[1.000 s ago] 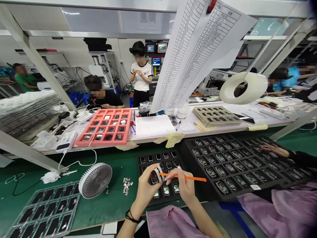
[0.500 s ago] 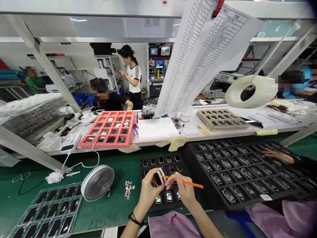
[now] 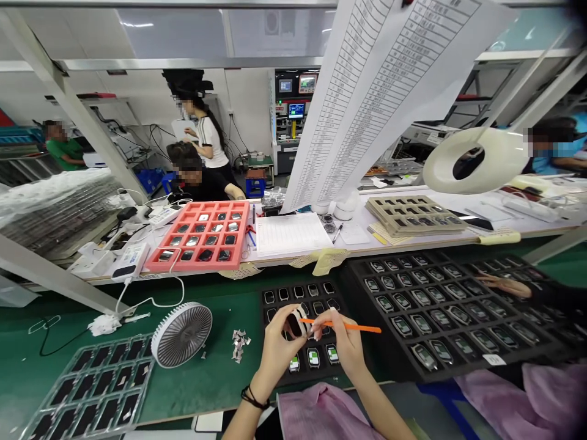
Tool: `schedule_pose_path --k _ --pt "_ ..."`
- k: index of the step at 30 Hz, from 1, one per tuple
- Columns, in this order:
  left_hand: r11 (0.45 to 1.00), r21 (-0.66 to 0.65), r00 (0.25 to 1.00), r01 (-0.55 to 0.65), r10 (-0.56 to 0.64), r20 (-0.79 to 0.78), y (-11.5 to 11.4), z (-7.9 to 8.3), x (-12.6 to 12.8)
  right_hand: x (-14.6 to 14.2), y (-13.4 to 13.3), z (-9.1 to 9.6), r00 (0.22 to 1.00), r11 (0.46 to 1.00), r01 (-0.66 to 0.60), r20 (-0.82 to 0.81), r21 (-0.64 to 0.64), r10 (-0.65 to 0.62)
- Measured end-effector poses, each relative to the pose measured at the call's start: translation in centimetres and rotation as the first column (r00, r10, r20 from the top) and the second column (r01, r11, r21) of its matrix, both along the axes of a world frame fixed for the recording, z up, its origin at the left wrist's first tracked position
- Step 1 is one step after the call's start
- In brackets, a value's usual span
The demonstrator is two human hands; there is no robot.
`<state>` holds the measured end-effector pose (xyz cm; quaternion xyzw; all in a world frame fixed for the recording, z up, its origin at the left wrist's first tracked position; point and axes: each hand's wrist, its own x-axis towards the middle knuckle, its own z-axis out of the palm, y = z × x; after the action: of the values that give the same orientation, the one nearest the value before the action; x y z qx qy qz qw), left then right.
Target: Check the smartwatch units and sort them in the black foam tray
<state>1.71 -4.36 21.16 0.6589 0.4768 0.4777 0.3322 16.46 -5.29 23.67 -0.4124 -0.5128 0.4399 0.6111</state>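
Observation:
My left hand (image 3: 277, 342) is closed around a smartwatch case (image 3: 293, 324), its dark face turned to the left. In my right hand (image 3: 343, 342) I pinch an orange stick-like tool (image 3: 364, 329); its tip reaches the side edge of the watch. Whether the tip touches or only hovers there I cannot tell. Beneath both hands lies a black foam tray (image 3: 302, 377) with several watches in its slots, partly covered by my hands. Some watches in the front row, such as one with a green and white face (image 3: 313, 357), show lit screens.
A larger black foam tray (image 3: 389, 360) of watches lies to the right, with a co-worker's hand (image 3: 507, 285) over its far side. To the left are a small fan (image 3: 182, 335), scattered small pieces (image 3: 238, 345) and a clear tray (image 3: 147, 379). A pink tray (image 3: 156, 264) sits on the shelf.
The watch and orange tool stay together in my hands with only a slight shift. The view has moved a little. In the background, a standing person has moved left.

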Motion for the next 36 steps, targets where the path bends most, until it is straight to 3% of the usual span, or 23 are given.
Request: schedule_pose_path --k 16,22,25,29,33,36 --pt "1.0 -0.017 1.0 -0.003 0.002 -0.03 0.2 -0.1 0.1 0.1 0.3 0.8 0.989 0.993 0.058 0.126 0.106 -0.072" --pt "1.0 -0.023 0.998 -0.015 0.014 -0.06 0.2 -0.1 -0.1 -0.1 0.2 0.1 0.978 0.994 0.04 0.198 0.106 -0.06" --pt "0.998 -0.057 0.999 0.004 -0.006 -0.039 0.3 -0.1 0.0 0.1 0.6 -0.8 0.997 0.999 0.039 0.065 0.026 -0.041" --pt "0.991 -0.128 0.997 0.048 -0.056 -0.058 0.5 -1.0 0.1 0.6 1.4 -2.8 0.969 0.969 0.123 -0.183 -0.216 -0.164" --pt "0.989 -0.14 0.992 0.045 -0.06 -0.111 0.6 -2.6 0.5 0.1 1.5 -5.8 0.934 0.865 -0.168 -0.357 -0.473 -0.014" --pt "0.978 -0.195 0.984 0.078 -0.108 -0.145 0.5 -3.8 0.9 -0.6 0.9 -8.3 0.905 0.81 -0.274 -0.424 -0.518 0.035"
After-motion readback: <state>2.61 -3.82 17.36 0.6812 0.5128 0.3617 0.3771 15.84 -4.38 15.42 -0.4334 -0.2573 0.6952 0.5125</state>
